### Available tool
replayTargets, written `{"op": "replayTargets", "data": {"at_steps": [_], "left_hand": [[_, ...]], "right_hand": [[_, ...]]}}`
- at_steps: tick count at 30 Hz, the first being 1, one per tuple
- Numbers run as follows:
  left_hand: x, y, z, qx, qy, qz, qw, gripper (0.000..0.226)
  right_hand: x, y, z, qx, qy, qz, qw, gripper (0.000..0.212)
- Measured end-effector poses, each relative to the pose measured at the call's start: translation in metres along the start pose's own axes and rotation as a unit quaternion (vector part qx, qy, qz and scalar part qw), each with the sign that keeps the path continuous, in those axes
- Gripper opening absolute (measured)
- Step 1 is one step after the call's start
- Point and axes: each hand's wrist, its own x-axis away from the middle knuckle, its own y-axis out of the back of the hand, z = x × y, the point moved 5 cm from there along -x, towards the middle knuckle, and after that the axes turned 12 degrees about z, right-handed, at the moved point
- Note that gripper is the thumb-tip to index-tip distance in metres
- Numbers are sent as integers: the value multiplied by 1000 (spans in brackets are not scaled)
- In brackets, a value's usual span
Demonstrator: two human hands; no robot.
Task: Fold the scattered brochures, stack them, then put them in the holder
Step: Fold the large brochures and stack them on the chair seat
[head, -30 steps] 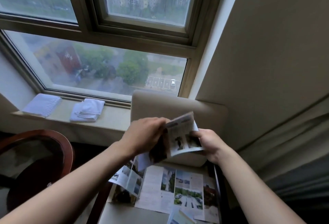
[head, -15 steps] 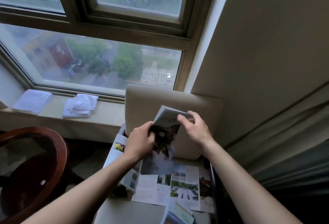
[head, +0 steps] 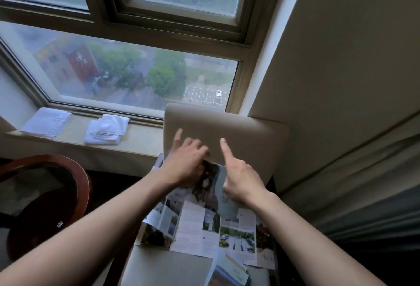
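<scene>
Lowered brochure [head: 212, 185] | left hand [head: 188, 163] holds it, seemingly | right hand [head: 241, 183] pressing

A wide window [head: 141, 63] looks over a rainy street, with folded towels [head: 106, 129] on its sill [head: 141, 138] beside a beige wall [head: 352, 47].

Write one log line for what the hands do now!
left hand: holds brochure | right hand: on brochure, forefinger out | holder: unseen

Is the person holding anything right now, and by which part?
The left hand seems to grip the folded brochure at its upper left edge; the right hand presses it, index finger raised.
</scene>
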Motion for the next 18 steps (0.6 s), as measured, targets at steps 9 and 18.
{"op": "replayTargets", "data": {"at_steps": [9,18], "left_hand": [[19,-107,-22,794,270,83,539,78],[11,-162,-76,659,181,46,729,43]], "right_hand": [[15,-46,-72,-473,-191,-35,859,90],[61,-153,-106,-392,-259,-15,883,92]]}}
